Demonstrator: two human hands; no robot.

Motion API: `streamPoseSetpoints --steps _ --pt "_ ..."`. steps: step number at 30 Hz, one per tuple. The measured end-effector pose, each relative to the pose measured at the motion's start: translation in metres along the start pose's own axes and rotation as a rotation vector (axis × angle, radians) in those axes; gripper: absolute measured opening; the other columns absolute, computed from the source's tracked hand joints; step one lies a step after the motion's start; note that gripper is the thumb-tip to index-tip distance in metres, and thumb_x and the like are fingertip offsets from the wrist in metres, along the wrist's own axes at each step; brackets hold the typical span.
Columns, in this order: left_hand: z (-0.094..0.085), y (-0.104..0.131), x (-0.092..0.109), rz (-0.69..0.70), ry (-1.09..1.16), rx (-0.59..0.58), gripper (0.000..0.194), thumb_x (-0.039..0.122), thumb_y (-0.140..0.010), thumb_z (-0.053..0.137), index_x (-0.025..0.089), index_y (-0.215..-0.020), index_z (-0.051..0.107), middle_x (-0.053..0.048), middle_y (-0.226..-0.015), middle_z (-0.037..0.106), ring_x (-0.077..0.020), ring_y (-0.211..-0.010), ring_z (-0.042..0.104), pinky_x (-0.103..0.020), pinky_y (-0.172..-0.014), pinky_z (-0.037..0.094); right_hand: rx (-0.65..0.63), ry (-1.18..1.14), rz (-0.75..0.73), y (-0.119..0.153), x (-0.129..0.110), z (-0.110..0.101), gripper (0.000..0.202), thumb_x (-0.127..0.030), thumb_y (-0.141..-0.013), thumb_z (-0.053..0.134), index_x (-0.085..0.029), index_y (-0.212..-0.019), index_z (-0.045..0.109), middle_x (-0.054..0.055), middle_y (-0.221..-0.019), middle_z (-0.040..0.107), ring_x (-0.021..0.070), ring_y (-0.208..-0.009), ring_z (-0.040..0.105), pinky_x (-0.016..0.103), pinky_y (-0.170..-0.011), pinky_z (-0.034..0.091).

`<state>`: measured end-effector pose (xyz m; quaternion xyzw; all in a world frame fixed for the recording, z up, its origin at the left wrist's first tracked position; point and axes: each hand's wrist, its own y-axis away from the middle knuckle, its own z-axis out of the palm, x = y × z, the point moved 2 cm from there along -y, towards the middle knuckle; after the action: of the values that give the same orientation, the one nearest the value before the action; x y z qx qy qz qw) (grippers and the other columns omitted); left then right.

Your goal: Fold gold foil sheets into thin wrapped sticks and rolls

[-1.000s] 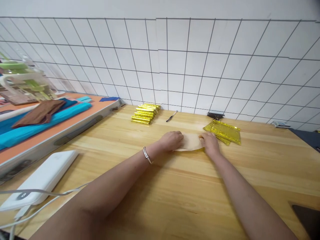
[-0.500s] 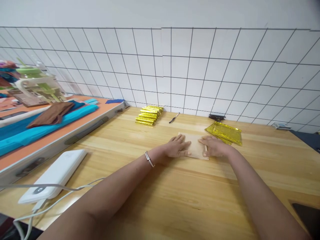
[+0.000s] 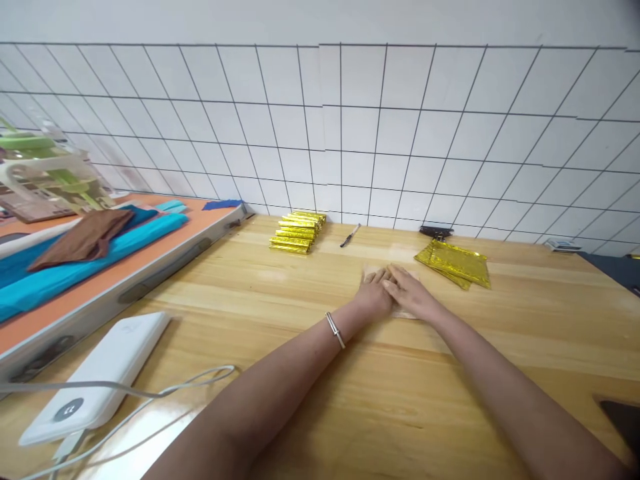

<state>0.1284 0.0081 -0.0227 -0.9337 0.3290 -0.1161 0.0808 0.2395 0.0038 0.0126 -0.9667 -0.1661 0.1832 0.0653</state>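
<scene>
A pale, thin rectangular piece (image 3: 407, 315), like paper or card, lies flat on the wooden table, mostly covered by my hands. My left hand (image 3: 374, 296) rests palm down on it, fingers stretched forward. Against its right side lies my right hand (image 3: 411, 293), also flat, with its fingertips meeting or overlapping the left fingers; what is under them is hidden. Just beyond my right hand are flat gold foil packets (image 3: 460, 263). Several narrow gold foil rolls or folded strips (image 3: 298, 233) lie in a row farther back to the left.
A pen (image 3: 350, 235) and a black clip-like object (image 3: 436, 231) lie near the tiled wall. On the left are a white power bank (image 3: 100, 377) with a cable, and a raised orange surface (image 3: 165, 250) bearing blue and brown cloth. A dark object (image 3: 623, 417) sits at lower right.
My hands were apart at the two sides of the pale piece; now they are together over it, covering most of it. The view has shifted slightly to the right.
</scene>
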Motion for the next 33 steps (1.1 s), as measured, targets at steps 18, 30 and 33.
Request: streamPoseSetpoints --steps 18,30,33 --pt "-0.015 0.022 -0.043 -0.059 -0.056 -0.156 0.081 0.077 -0.074 0.026 0.030 -0.140 0.022 -0.010 -0.148 0.016 -0.0356 -0.134 0.011 -0.051 -0.104 0.010 -0.105 0.145 0.007 0.000 0.038 0.026 0.075 -0.067 -0.083 0.013 -0.021 -0.142 0.023 0.003 -0.150 0.016 0.0243 -0.136 0.010 0.040 -0.110 0.010" --pt "-0.037 0.042 -0.052 -0.029 -0.039 -0.246 0.090 0.082 -0.068 0.027 0.031 -0.141 0.018 -0.010 -0.150 0.007 -0.0358 -0.135 0.004 -0.052 -0.105 0.010 -0.216 0.300 -0.086 0.025 0.057 0.012 0.084 -0.075 -0.077 0.020 -0.025 -0.144 0.009 0.006 -0.151 0.003 0.0284 -0.136 0.004 0.046 -0.108 0.011" --pt "-0.046 0.037 -0.054 -0.037 0.002 -0.240 0.088 0.080 -0.070 0.030 0.028 -0.140 0.022 -0.012 -0.150 0.005 -0.0369 -0.135 0.002 -0.055 -0.104 0.010 -0.219 0.294 -0.122 0.023 0.058 0.012 0.083 -0.073 -0.078 0.022 -0.025 -0.144 0.010 0.007 -0.151 0.006 0.0273 -0.137 0.004 0.045 -0.108 0.010"
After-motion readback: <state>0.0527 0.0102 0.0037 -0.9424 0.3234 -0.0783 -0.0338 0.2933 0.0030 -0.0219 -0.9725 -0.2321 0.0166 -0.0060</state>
